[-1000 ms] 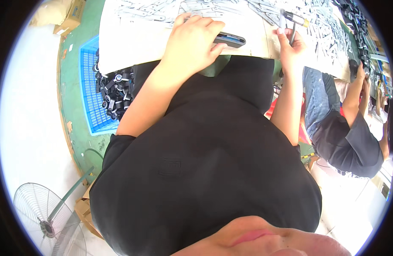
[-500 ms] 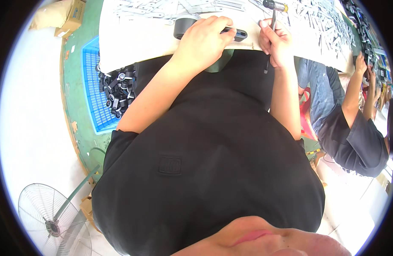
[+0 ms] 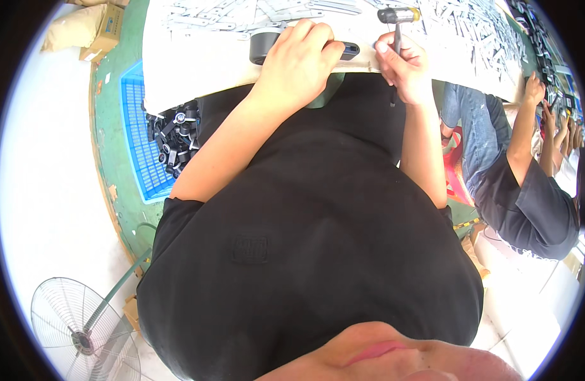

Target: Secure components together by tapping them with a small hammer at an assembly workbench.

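Observation:
My left hand (image 3: pixel 299 63) is closed over a black part with a round cup-like end (image 3: pixel 262 48) and a slotted narrow end, which lies near the front edge of the table (image 3: pixel 203 70). The fingers hide its middle. To the right, my right hand (image 3: pixel 407 68) grips the thin shaft of a small hammer (image 3: pixel 399 16). The hammer stands nearly upright, with its black and yellowish head above the hand and the handle's end below it. A gap separates the hammer head from the black part.
Flat metal strips (image 3: pixel 292 13) lie across the table's far side, with a dense heap of thin metal pieces (image 3: pixel 477 38) at right. A blue crate (image 3: pixel 135 120) of black parts stands lower left. A fan (image 3: pixel 83 343), a cardboard box (image 3: pixel 107 32) and a co-worker (image 3: pixel 521 190) are nearby.
The hammer head has shifted left and slightly down in view, its shaft now more upright. My left hand and the black part appear slightly farther left; the whole view has shifted a little too.

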Tool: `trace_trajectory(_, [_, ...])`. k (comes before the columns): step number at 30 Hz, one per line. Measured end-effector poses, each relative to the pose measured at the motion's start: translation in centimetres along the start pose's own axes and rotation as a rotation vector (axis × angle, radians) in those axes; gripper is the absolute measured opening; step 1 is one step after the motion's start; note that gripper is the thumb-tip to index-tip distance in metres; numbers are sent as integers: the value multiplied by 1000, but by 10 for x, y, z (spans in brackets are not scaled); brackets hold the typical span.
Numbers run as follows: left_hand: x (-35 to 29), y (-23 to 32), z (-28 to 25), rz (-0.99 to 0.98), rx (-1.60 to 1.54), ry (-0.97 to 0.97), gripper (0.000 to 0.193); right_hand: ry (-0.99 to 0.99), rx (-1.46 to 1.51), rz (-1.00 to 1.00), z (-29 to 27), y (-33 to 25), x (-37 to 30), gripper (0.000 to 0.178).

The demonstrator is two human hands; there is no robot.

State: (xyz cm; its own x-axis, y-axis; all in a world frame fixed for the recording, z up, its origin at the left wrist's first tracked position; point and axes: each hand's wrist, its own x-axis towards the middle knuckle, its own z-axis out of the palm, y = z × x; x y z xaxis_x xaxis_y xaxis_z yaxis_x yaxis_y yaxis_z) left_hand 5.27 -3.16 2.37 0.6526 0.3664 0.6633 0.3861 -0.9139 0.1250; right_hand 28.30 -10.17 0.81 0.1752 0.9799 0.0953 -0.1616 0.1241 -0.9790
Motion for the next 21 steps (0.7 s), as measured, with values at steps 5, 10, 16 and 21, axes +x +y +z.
trace_trajectory(5, [1,-4,1,-25,-52,-4,15,-47,-194,-142,19,-4,-9,16])
trace_trajectory(10, [4,2,-14,-133,-211,66,14,7,-211,-108,18,0,-11,17])
trace_trajectory(16, [3,-2,-49,-180,60,-3,44,249,-224,-133,34,-20,-7,20])
trace_trajectory(21, [-6,-26,-37,-210,-180,29,51,183,-544,-140,47,-25,2,16])
